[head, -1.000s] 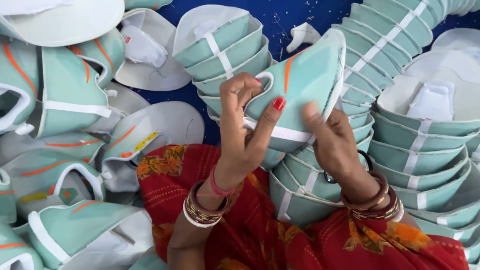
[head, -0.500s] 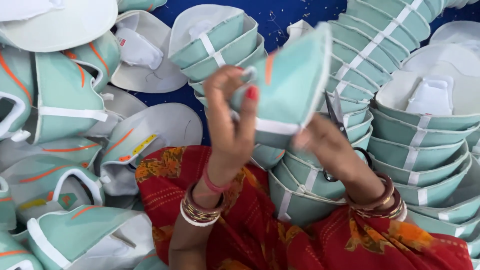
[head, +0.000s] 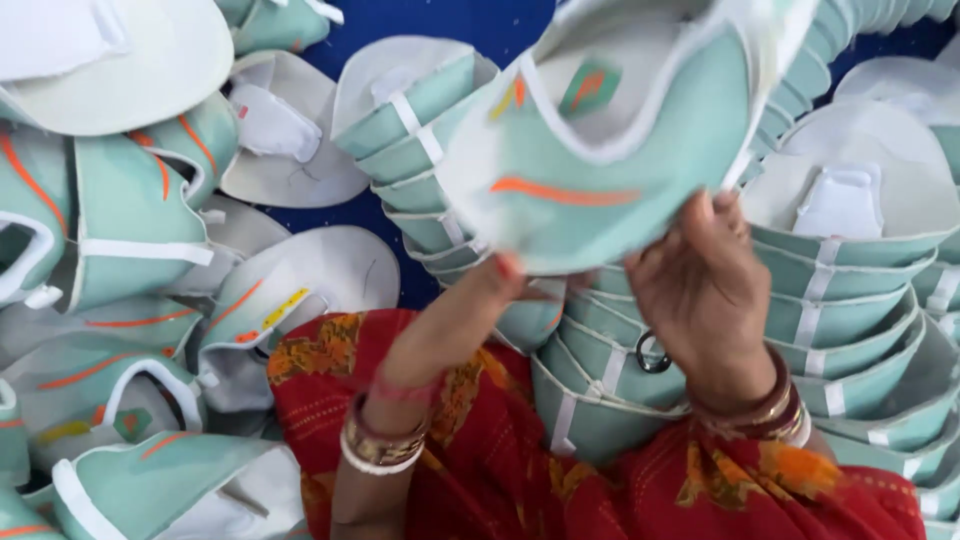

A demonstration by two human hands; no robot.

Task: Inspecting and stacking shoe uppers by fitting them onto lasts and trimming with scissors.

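Both my hands hold up one mint-green shoe upper with white edging and an orange stripe, close to the camera and blurred. My left hand grips its lower edge from below, fingers partly hidden behind the piece. My right hand holds the lower right edge, palm toward me, and a small pair of scissors with a black ring handle hangs from it. Bangles ring both wrists, above my lap in red patterned cloth.
Nested stacks of the same green uppers stand in the middle and curve along the right. Loose uppers lie heaped on the left. Blue ground shows at the top.
The upper has been lifted and swung toward the camera, turning so its open inside faces up. Both hands rose with it, and the right hand shifted to the lower right edge.
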